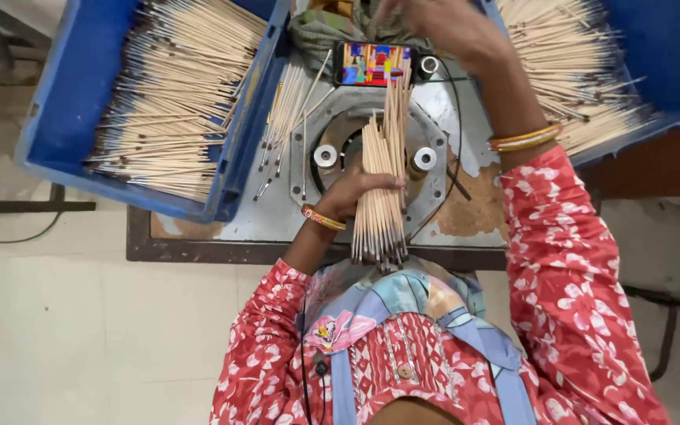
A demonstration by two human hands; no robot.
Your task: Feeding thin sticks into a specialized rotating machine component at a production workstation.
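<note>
A thick bundle of thin pale wooden sticks with dark tips is held upright-lengthwise over the middle of the grey metal bench, above a round steel fixture with two white rollers. The dark tips are pointed towards the near edge, close to the person's chest. The left hand is closed around the bundle at its middle, with the fingers wrapped across the sticks. The right hand is raised at the far end, above the top of the bundle; whether it is gripping anything cannot be told, as it is blurred and partly cut off. Bangles are worn on both wrists, and red floral sleeves are seen.

Just beyond the bundle, a small phone with a bright coloured screen is propped at the far side of the bench. A few loose sticks are lying on the bench to the left of the fixture. A blue plastic tray filled with like sticks is set at the left, and a second blue tray of sticks at the far right.
</note>
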